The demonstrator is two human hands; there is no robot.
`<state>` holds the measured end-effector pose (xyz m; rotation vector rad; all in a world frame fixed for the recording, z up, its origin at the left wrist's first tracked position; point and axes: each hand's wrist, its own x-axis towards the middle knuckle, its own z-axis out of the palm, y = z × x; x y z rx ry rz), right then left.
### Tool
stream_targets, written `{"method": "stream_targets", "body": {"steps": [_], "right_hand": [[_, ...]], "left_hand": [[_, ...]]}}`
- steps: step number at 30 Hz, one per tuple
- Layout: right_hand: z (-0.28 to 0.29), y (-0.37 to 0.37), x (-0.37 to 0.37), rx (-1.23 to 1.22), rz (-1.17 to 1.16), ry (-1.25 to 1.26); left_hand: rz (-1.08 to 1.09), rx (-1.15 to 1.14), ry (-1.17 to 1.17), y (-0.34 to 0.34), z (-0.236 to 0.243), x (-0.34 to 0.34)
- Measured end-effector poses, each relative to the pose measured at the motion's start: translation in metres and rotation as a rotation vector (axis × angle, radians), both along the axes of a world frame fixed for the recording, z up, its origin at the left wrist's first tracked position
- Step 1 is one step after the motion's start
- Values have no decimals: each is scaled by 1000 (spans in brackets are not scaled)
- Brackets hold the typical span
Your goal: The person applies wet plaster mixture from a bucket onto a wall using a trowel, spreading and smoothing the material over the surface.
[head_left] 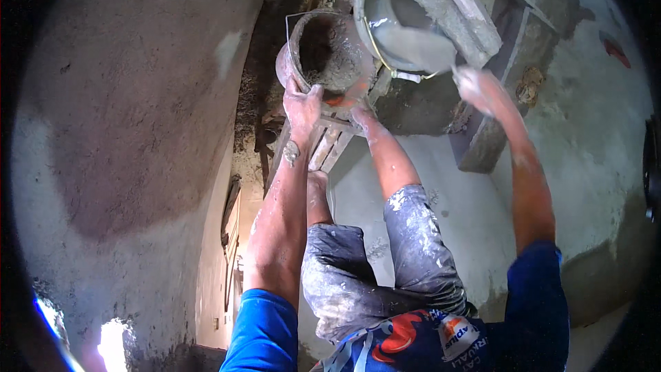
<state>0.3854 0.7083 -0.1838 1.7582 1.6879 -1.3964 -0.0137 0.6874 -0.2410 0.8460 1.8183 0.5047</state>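
Note:
My left hand (303, 103) is closed on the near rim of a mortar-caked bucket (291, 52), thumb over the edge. Grey, rough residue coats the bucket's inside, and its wire handle stands up at the left. Something orange, blurred, shows at its near rim beside my hand. My right hand (480, 91), smeared by motion, is closed on the end of a trowel (416, 48). The trowel's grey blade reaches over a second, larger bucket (361, 10) holding grey liquid. That bucket's handle, with a white grip (406, 77), hangs on the near side.
A mortar-crusted plank (454, 17) crosses over the larger bucket. My feet rest by a slatted wooden support (329, 145) below the buckets. A partly damp plastered wall (138, 131) rises on the left. A thick concrete ledge (502, 96) juts out at the right.

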Motion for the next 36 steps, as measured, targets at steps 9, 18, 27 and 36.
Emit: {"method": "stream_targets", "body": {"steps": [9,18,27,36], "right_hand": [[17,-19,-24,460,203,-176],[-45,14,3,171,52,137],[102,-31,-101,139,95,-167],[-58,-55,-221,-216,-75,5]], "left_hand": [[-18,5,-31,-4,0,-6],[-11,-64,-116,-18,-9,-31],[-8,-18,-130,-35,-19,-41],[16,-4,-180,-71,-39,-38]]}}
